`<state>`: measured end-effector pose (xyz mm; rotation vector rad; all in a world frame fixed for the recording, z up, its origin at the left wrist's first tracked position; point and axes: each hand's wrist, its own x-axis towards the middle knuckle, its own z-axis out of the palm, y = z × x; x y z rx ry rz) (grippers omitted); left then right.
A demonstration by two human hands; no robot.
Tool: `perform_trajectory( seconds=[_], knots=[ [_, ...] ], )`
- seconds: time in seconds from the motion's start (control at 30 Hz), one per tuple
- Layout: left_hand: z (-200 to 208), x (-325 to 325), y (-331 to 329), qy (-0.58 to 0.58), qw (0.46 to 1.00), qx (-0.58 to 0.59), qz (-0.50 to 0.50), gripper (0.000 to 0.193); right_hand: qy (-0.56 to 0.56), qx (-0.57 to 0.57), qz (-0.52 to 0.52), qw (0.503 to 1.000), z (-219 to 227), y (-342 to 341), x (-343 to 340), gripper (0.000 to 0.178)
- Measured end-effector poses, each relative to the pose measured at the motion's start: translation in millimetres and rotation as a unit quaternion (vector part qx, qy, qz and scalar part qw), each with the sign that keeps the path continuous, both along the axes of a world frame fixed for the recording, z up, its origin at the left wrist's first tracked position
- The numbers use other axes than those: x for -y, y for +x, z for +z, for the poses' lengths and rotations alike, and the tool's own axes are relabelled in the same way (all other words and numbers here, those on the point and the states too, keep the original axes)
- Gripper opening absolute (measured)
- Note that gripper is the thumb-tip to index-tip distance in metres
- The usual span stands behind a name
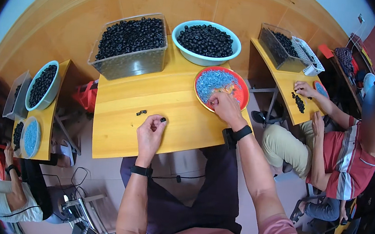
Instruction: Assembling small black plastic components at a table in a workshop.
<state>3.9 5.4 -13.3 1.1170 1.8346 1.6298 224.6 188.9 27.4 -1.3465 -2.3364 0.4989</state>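
My left hand (150, 130) hovers at the near edge of the yellow table, pinching a small round black cap (163, 119) between thumb and fingers. A few more black caps (141, 112) lie on the wood just beyond it. At the right, my right hand (225, 106) reaches into a red plate (246, 94) with a yellow rim. Its fingers are pinched together; whatever they hold is too small to make out. Many small clear-blue pieces (212, 83) are heaped over the plate's left and far side.
At the back of the table (122, 130) stand a clear plastic bin (126, 67) and a light-blue basin (238, 49), both full of black caps. To the right a person (339, 151) works at another table (286, 88). Another person (15, 190) sits at a table on the left.
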Motion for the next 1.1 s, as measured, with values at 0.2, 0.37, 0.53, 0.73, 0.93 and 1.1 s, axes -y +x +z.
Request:
perform_trajectory(
  seconds=[0.2, 0.37, 0.53, 0.73, 0.93, 1.1],
  knots=[
    [6.3, 0.6, 2.0, -0.011, 1.0, -0.016, 0.001, 0.016, 0.01, 0.023, 0.018, 1.0, 8.0, -4.4, 2.5, 0.014],
    [1.7, -1.0, 0.7, -0.012, 1.0, 0.011, -0.004, 0.016, -0.003, 0.026, -0.001, 1.0, 16.0, -6.1, 5.7, 0.013],
    [1.6, 3.8, -4.0, 0.001, 1.0, 0.0, -0.008, 0.017, 0.02, -0.111, -0.017, 0.993, 27.5, -12.0, 34.7, 0.015],
    [-16.3, 2.7, -7.7, 0.032, 0.993, 0.099, -0.058, 0.018, 0.047, -0.208, 0.127, 0.969, 3.9, -62.3, 96.5, 0.019],
    [-2.9, 2.4, -2.7, 0.025, 0.988, 0.131, -0.079, 0.017, 0.058, -0.211, 0.144, 0.965, -17.3, -86.0, 113.6, 0.021],
    [-2.6, 4.0, -7.6, 0.013, 0.99, 0.124, -0.071, 0.018, 0.012, -0.228, 0.138, 0.964, -21.1, -88.9, 116.1, 0.021]
  ],
)
